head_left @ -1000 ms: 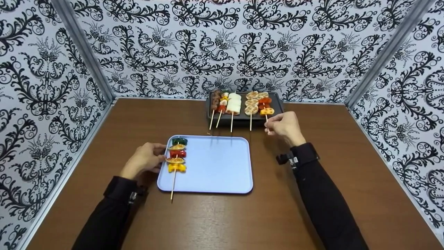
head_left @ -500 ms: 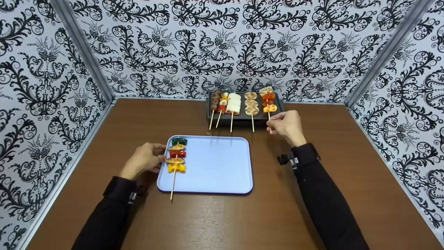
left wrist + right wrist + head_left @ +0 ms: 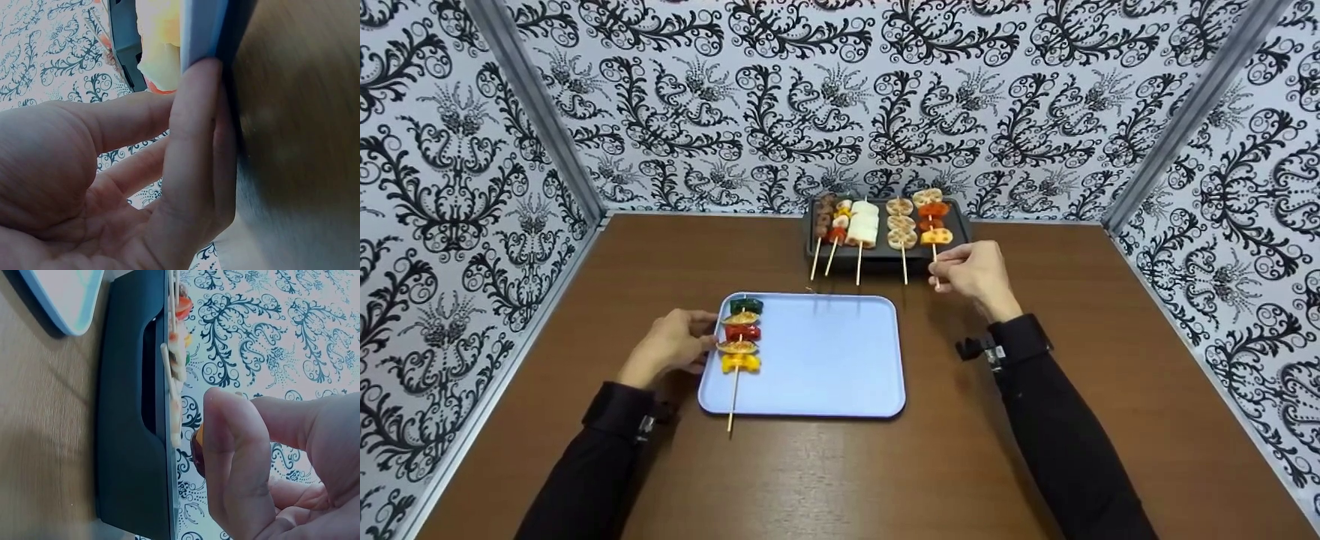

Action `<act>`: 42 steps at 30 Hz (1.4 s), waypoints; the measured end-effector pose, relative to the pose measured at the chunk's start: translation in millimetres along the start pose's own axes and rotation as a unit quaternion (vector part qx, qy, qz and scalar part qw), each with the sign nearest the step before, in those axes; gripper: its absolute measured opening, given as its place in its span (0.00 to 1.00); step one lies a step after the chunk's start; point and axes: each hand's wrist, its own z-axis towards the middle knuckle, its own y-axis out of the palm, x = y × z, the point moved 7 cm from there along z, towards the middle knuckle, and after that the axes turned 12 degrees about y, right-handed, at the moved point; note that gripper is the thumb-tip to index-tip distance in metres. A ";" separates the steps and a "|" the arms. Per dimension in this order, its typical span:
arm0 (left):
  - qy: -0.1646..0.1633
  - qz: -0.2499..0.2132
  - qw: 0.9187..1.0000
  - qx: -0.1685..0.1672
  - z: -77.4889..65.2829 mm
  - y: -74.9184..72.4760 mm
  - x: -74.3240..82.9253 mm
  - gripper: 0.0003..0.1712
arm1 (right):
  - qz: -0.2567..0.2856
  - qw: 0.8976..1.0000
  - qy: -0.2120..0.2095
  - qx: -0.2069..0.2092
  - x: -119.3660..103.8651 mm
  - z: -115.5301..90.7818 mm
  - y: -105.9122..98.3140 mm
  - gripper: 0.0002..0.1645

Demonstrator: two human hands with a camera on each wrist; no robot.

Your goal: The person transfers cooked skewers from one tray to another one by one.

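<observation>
At the far table my right hand point(image 3: 975, 276) pinches the wooden stick of a vegetable skewer point(image 3: 934, 217). Its pale round slice, red pieces and yellow-orange piece overlap the right part of the black grill plate point(image 3: 958, 225) in the head view. In the right wrist view the fingers point(image 3: 239, 455) hide most of this skewer. My left hand point(image 3: 671, 346) grips the left rim of the light blue tray point(image 3: 825, 352), thumb and fingers at its edge. On the tray's left side lies another skewer point(image 3: 741, 334) with green, red and yellow pieces, its stick jutting past the front rim.
Other skewers lie on the grill plate: a brown meat one point(image 3: 824, 217), a tomato one point(image 3: 838, 229), a white one point(image 3: 862, 223) and one of round slices point(image 3: 901, 225). Their sticks stick out over its front edge. A patterned wall point(image 3: 840, 112) stands behind.
My right hand and the skewer shift slightly right, then back left. The round-slice skewer beside it has turned a little. The left hand stays at the tray.
</observation>
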 end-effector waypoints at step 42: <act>-0.004 -0.007 1.000 -0.001 0.3 1.4 -0.8 0.28 | 0.019 0.996 -0.030 -0.083 -18.6 -56.9 54.9 0.14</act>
